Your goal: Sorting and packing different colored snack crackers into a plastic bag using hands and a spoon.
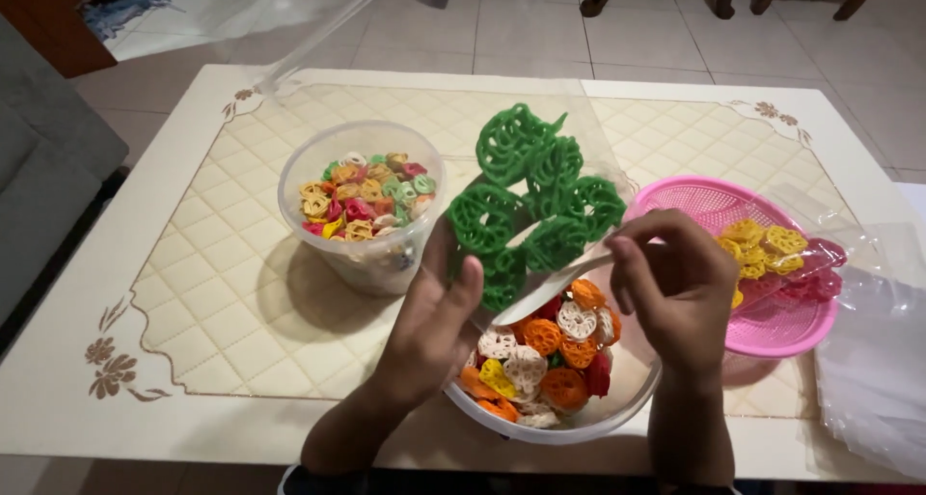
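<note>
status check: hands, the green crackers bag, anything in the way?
Left hand and right hand grip clear bag of green crackers. Bag over the near tub of mixed crackers. Second tub left, pink basket right; neither blocking.

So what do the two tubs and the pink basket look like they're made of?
Near tub and far tub: probably thin translucent plastic, since the coloured crackers show through the walls. Pink basket: likely moulded plastic, glossy, with a fine mesh of holes. Both hands are at the near tub.
</note>
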